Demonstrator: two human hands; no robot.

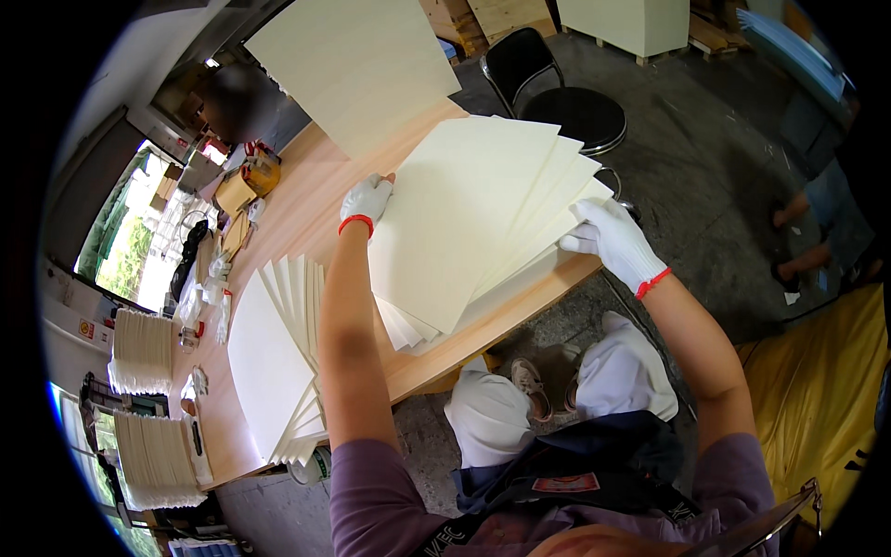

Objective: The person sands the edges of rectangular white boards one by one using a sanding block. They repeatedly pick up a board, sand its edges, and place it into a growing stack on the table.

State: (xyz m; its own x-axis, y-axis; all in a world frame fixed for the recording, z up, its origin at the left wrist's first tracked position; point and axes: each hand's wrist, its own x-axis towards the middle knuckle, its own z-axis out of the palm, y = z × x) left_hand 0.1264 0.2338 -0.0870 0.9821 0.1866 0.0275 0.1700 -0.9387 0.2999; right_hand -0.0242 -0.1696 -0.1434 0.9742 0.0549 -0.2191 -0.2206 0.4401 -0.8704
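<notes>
A fanned stack of large off-white sheets (464, 204) lies before me near the front edge of the wooden table. My left hand (368, 199), in a white glove with a red cuff, is closed at the stack's far left edge; its fingertips are partly hidden. On the right side, my right hand (617, 243), gloved the same way, grips the corners of the spread sheets, thumb and fingers at their edge. A second fan of white sheets (269, 357) rests on the table left of my left forearm.
A large pale board (357, 70) stands at the table's far end. Tape, gloves and small items line the table's (311, 200) left side. Beyond it are piled white stacks (158, 459). A black chair (571, 116) stands far right; another person's legs (807, 232) show at right.
</notes>
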